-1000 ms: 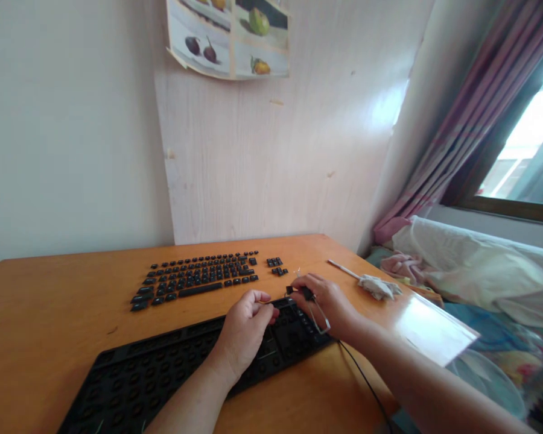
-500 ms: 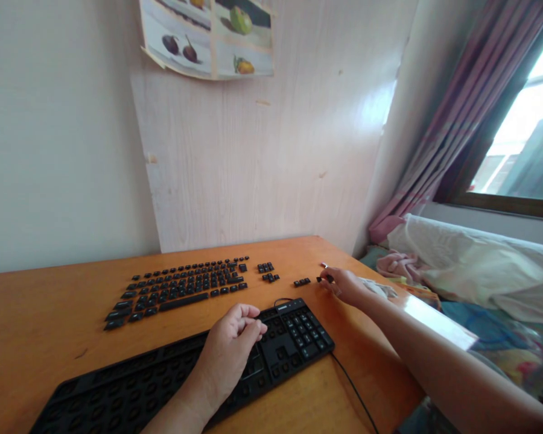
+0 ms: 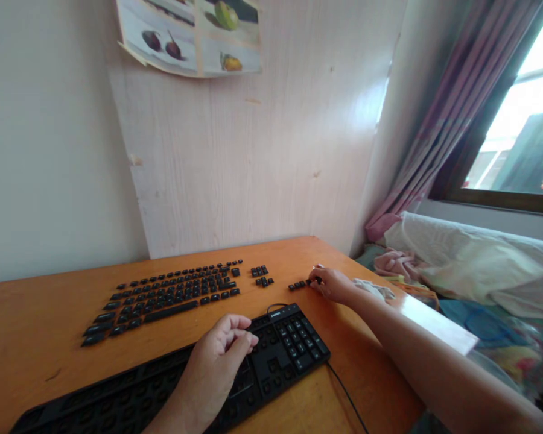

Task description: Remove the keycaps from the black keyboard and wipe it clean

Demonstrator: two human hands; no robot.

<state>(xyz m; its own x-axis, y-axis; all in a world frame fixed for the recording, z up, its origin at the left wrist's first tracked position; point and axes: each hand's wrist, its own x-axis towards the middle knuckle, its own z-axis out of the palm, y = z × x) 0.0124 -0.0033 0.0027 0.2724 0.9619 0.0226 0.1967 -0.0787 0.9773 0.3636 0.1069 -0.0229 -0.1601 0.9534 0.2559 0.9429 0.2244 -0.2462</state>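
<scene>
A black keyboard body [image 3: 280, 355], most of its keys stripped off, lies along the near edge of the orange desk [image 3: 36, 301]. My left hand [image 3: 217, 361] rests on its middle with the fingers loosely curled. Behind it, several removed black keycaps [image 3: 163, 295] are laid out in keyboard order on the desk. My right hand [image 3: 332, 283] reaches to the far right of the desk, fingers pinched at a short row of keycaps [image 3: 298, 284]. What the fingertips hold is too small to make out.
A crumpled white cloth [image 3: 375, 289] lies by the desk's right edge, just past my right hand. A bed with bedding [image 3: 461, 265], a curtain [image 3: 443, 114] and a window stand to the right. A fruit poster [image 3: 185, 36] hangs on the wall.
My right hand left the keyboard's number pad, carried a keycap to the far right of the desk, and now sits at a short row of keycaps there. The view has panned right.
</scene>
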